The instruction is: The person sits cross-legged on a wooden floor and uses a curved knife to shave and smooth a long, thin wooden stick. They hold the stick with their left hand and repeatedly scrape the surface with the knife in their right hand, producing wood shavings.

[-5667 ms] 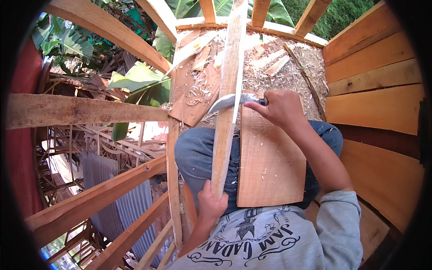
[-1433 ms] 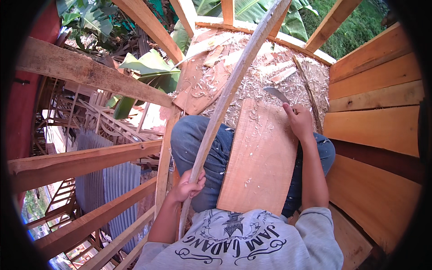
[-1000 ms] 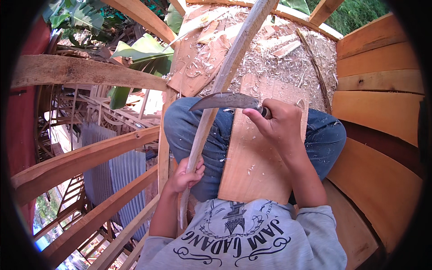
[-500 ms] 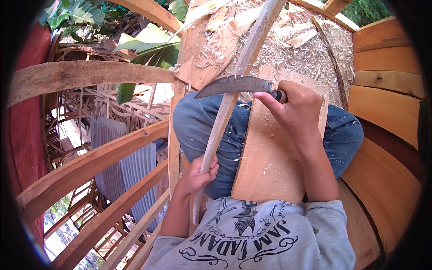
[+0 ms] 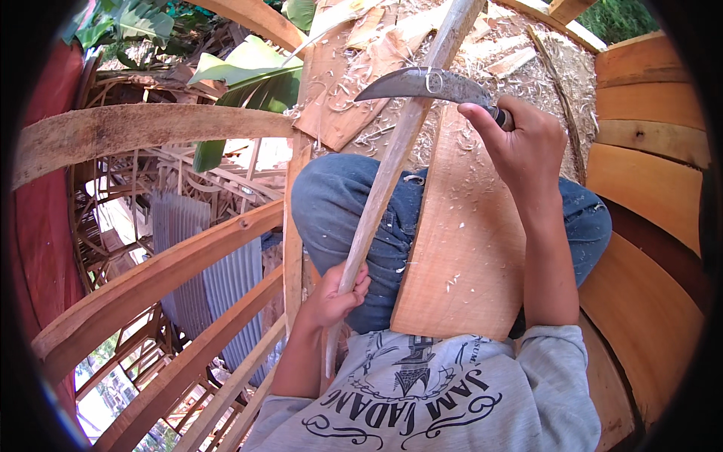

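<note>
- My left hand is wrapped tight round the lower part of the long wooden stick; the stick runs up from beside my lap, across my left knee, and out past the top of the view
- My right hand is clenched on the handle of the curved knife; its blade lies across the stick near the upper end, touching it
- I judge the stick light and stiff, its shaved face smooth and a bit slippery; low down, well apart from the blade, seems the safest place to hold it
- The knife looks thin and sharp-edged, so only the handle is fit for gripping
- A flat board rests on my lap under the work; wood shavings cover the floor beyond my knees
</note>
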The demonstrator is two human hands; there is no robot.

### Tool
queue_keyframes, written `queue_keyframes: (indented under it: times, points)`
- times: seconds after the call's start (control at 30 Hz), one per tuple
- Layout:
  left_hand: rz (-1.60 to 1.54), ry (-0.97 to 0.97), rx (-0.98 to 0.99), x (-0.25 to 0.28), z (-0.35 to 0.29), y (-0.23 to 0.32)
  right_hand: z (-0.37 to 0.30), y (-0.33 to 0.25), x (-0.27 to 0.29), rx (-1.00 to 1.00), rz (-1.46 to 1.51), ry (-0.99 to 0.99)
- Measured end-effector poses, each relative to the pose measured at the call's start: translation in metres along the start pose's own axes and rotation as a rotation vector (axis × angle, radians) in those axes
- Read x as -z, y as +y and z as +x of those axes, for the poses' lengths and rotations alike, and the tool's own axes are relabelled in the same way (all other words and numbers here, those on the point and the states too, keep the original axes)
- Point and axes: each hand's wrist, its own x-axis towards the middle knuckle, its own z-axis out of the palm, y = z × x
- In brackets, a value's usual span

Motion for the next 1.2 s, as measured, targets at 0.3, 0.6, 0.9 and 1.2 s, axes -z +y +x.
queue_keyframes:
  times: [0.3,0.6,0.9,1.2]
  points:
    - [0.03,0.01,-0.041,0.0,-0.002,-0.006,0.045,0.067,0.035,-0.453,0.377,0.126]
    - [-0.032,0.038,-0.048,0.001,-0.001,-0.009,-0.026,-0.021,0.021,0.045,0.176,-0.202]
    - [0.063,0.058,-0.039,-0.005,-0.001,-0.005,-0.014,-0.004,0.013,0.099,0.034,-0.074]
    - [0.076,0.109,-0.095,-0.011,0.002,-0.006,-0.001,0.0,0.004,0.103,0.02,-0.006]
